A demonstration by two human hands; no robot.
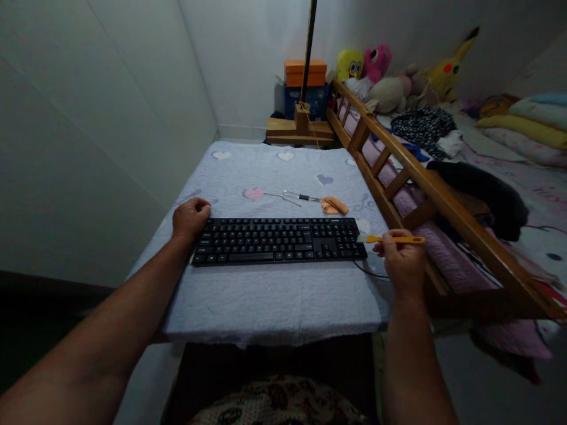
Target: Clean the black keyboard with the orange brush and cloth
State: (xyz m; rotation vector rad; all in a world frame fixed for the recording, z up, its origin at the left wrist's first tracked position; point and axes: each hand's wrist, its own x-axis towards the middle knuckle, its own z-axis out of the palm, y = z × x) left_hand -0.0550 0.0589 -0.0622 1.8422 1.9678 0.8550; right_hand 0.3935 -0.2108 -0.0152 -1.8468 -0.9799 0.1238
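A black keyboard [266, 241] lies flat across the cloth-covered table. At its upper left corner, my left hand [189, 217] is closed, fingers curled against the keyboard's end; the fingertips are partly hidden. My right hand [401, 257] pinches the yellow handle of a small brush [374, 238] between thumb and fingers. The brush's pale bristles point left and reach the number keys at the keyboard's right end. Whether they press on the keys is hard to see. The keyboard's black cable [370, 273] runs off below my right hand.
Behind the keyboard lie a thin metal tool [283, 196], a pen-like tool with a black grip [304, 197] and a crumpled orange cloth [334, 205]. A wooden bed rail [398, 156] borders the table's right side. A wooden stand [301, 127] and boxes stand beyond the far edge.
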